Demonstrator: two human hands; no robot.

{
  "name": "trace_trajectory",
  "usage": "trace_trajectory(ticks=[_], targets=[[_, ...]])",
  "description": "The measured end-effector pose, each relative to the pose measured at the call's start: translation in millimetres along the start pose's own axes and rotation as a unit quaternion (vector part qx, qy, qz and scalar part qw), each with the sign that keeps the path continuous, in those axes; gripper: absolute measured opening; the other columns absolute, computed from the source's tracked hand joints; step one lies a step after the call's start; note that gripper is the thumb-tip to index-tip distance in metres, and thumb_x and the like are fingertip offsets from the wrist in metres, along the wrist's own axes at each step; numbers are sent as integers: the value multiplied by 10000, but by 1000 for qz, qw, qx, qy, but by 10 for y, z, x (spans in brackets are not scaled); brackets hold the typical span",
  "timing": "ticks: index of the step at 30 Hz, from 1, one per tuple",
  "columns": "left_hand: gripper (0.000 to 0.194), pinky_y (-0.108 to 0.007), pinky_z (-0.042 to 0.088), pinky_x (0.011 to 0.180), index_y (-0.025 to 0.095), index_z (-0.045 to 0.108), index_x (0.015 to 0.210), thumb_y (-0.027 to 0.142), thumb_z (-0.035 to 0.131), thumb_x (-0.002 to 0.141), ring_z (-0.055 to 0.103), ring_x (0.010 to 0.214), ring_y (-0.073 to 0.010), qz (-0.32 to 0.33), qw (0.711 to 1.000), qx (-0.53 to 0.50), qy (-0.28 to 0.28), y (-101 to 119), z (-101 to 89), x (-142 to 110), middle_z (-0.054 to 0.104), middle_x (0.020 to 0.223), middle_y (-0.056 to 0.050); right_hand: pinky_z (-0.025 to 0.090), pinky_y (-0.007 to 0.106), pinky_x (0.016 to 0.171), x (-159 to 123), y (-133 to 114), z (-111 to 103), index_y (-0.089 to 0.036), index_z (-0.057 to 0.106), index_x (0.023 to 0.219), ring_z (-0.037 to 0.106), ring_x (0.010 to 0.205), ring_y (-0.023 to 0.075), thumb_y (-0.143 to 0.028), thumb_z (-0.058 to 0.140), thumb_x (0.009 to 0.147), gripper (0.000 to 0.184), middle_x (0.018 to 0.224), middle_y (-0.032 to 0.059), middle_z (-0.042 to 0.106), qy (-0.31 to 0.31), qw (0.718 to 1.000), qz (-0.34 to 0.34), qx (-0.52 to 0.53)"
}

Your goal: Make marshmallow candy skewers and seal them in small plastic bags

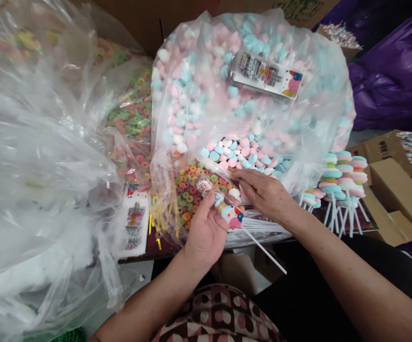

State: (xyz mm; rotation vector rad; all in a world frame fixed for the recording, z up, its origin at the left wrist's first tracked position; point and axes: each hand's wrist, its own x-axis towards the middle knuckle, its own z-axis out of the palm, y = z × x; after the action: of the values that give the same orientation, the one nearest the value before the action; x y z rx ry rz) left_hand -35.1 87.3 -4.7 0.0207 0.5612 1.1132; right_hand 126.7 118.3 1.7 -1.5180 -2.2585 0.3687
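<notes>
Big clear bag of pink, blue and white candies (191,102) fills the space beyond both hands, a stack of printed wrappers (266,75) lying on top of it; loose candies (243,153) spill just past the right fingertips. Ring candies (187,197) sit right behind and left of the left hand, clear film partly over them. Farther left of that hand: yellow ties (154,218), second wrapper pile (136,221), then a large crumpled clear bag (45,156) hiding most of that side. White sticks (266,224) lie under the right wrist, so partly blocked by it. Candy skewers (346,175) stand in a cluster right of the right hand, open cardboard box (398,199) beyond them. Arms come in from the near side and converge; left palm turned up, right hand palm down, a bit higher and farther out. Left hand (207,228) is closed round a wrapped candy stick (232,216), thumb on top, the bare stick poking out toward the near right, between the forearms. Right hand (266,192) has fingers together and nearly straight, by the wrapped piece's upper side; thumb hidden, cannot tell whether it's pinching the film.
</notes>
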Motion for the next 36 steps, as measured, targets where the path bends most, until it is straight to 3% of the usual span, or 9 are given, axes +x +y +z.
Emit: trace_trajectory(ticks=[7,12,21,27,32,36], targets=[[214,-314,556,790,156,674,826,300,540,912,671,740,-157,-1,1000,7,2,-4,10,-7,703,772,-53,562,306,632,216,-84,54,-141,479,1401,679,1035,237,-106,403,879,529,1506,139,462,-73,976,64,-194],[225,-322,562,777,141,676,826,305,543,906,679,743,-168,-4,1000,17,19,-5,16,-11,704,763,-61,519,322,578,421,-25,-4,-183,528,1366,688,926,244,-107,385,888,504,1420,128,547,-84,963,89,-241],[209,-320,567,760,144,677,823,292,552,903,678,735,-165,-1,1000,3,9,-11,13,-13,708,769,-62,453,313,560,436,42,22,-266,672,1186,662,880,230,-209,404,951,362,1327,90,589,-62,960,74,-262],[291,-315,558,731,151,664,841,345,479,955,661,696,-157,-5,1000,-8,13,22,62,-23,692,761,-60,479,335,664,360,37,58,-262,696,1105,656,917,229,-200,426,941,322,1337,73,597,-53,961,55,-265],[247,-261,547,717,159,661,947,333,486,966,668,742,-136,-15,998,-39,50,45,94,-8,693,806,-45,504,380,631,375,13,113,-207,612,1259,662,944,283,-193,435,924,379,1493,138,468,-57,953,63,-291],[203,-224,540,689,194,665,914,280,490,971,677,750,-114,8,996,-51,73,35,99,11,716,851,-14,500,370,602,376,-25,116,-199,611,1251,674,878,269,-194,458,911,372,1522,143,431,-67,950,67,-297]])
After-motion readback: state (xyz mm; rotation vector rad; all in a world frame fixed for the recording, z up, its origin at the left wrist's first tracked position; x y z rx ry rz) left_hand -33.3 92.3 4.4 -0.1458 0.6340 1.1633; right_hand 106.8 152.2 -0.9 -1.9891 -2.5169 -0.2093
